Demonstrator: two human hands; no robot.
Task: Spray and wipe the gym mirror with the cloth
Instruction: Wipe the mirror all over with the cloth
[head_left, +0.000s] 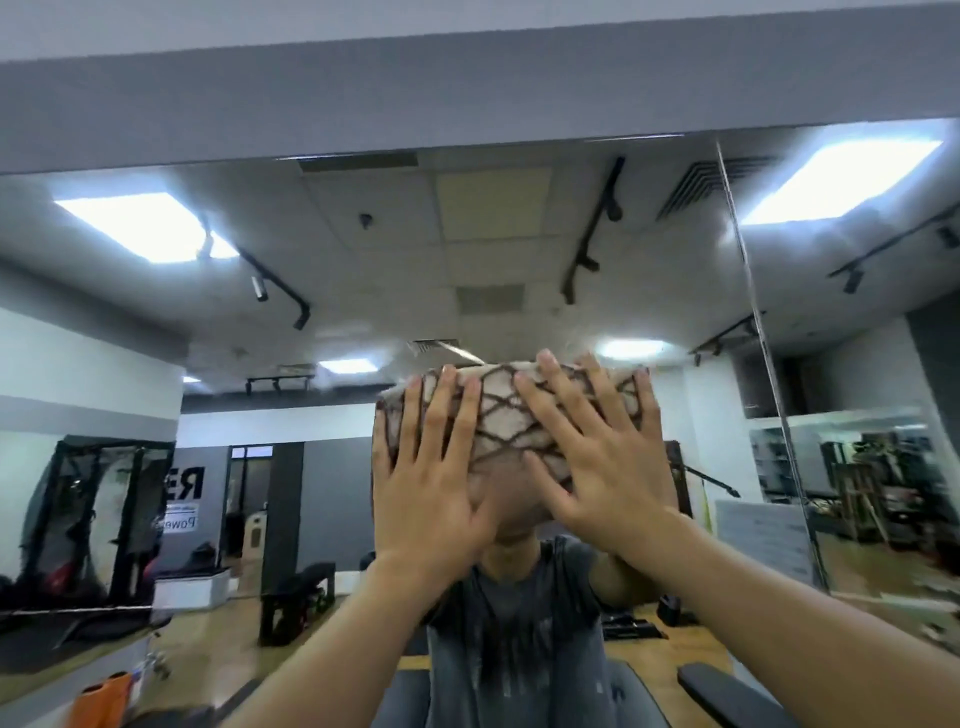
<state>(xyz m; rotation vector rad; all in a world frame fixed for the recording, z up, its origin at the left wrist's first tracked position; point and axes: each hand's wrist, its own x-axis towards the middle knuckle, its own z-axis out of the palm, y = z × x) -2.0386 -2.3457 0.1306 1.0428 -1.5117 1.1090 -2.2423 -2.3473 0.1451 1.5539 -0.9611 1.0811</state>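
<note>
Both hands are pressing a folded cream cloth with a dark brown net pattern (511, 415) flat against the large wall mirror (156, 332), high up and near the middle of the view. The left hand (431, 462) is lying on the left part of the cloth with its fingers straight and spread wide, and the right hand (597, 452) is lying on the right part in the same way, fingers straight and apart, so neither hand is curling around the cloth. The cloth is looking soft and thick, like a towel, and its shape is a wide rectangle with rounded corners. The hands and the cloth are standing in the way of the reflected person's head, and only a grey sleeveless shirt (519, 613) is showing below them. The mirror glass is smooth and is reflecting a tiled ceiling with bright square light panels (140, 228) and black track lamps (592, 234). A thin vertical seam (753, 332) is dividing the mirror on the right side. In the reflection, a black metal rack (98, 519) is standing at the left. At the lower left corner, an orange object (101, 701) is partly showing, but I cannot tell what it is.
</note>
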